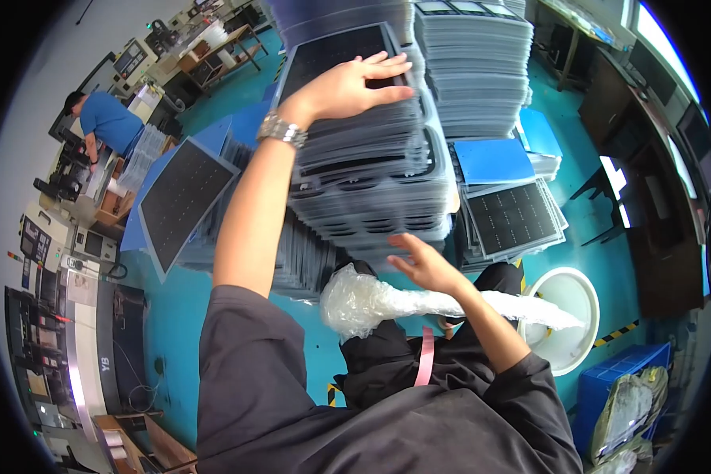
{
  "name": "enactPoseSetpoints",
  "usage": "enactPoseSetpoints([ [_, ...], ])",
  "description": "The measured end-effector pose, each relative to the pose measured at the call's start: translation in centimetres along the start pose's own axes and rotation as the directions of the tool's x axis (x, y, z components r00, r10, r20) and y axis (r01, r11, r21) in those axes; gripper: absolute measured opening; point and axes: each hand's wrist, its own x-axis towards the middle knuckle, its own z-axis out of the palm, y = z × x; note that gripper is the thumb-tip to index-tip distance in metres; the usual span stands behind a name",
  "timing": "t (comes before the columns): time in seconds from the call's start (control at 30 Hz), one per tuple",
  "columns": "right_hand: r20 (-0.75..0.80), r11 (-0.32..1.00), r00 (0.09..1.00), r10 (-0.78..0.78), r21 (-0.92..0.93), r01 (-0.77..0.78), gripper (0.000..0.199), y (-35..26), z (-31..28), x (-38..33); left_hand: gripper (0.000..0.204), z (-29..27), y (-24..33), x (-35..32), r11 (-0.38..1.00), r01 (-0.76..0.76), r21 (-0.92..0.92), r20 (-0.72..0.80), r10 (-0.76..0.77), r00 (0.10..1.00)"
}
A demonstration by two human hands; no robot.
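My left hand lies with fingers stretched out on the dark panel at the top of a tall stack. Below it are many thin dark sheets and clear plastic trays piled together. Lower and to the right, my right hand hangs in front of the stack with its fingers apart and nothing in them. Beneath that hand a crumpled clear plastic film stretches across my lap, its right end over a white round tub.
Another tray stack rises behind. At right, dark panels lie beside a blue sheet; another dark panel tilts at left. A blue crate stands at lower right. A person in blue bends over a bench at far left.
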Motion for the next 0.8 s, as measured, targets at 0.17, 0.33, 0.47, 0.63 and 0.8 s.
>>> enactPoseSetpoints([
  [0.17, -0.022, 0.988, 0.996, 0.082, 0.136, -0.078, 0.043, -2.4, -4.5, 1.0, 0.063, -1.6, -0.8, 0.3, 0.985, 0.047, -0.168, 0.118, -0.027, 0.993],
  [0.33, -0.053, 0.986, 0.999, -0.013, 0.168, 0.022, 0.038, -7.0, -7.6, 3.5, 0.057, -2.1, -0.2, 0.4, 0.946, 0.122, -0.302, 0.161, -0.076, 0.984],
  [0.47, -0.043, 0.979, 0.997, -0.068, 0.191, 0.075, 0.034, -10.7, -9.5, 4.6, 0.050, -1.9, -0.7, 0.3, 0.935, 0.118, -0.334, 0.167, -0.064, 0.984],
  [0.63, -0.080, 0.982, 0.989, -0.123, 0.131, 0.133, 0.033, -12.7, -11.6, 5.7, 0.044, -1.5, -0.5, -0.1, 0.944, 0.076, -0.322, 0.138, -0.033, 0.990],
  [0.8, -0.092, 0.982, 0.985, -0.146, 0.105, 0.155, 0.032, -12.6, -11.9, 6.0, 0.046, -1.6, 0.0, 0.0, 0.941, 0.107, -0.320, 0.137, -0.066, 0.988],
])
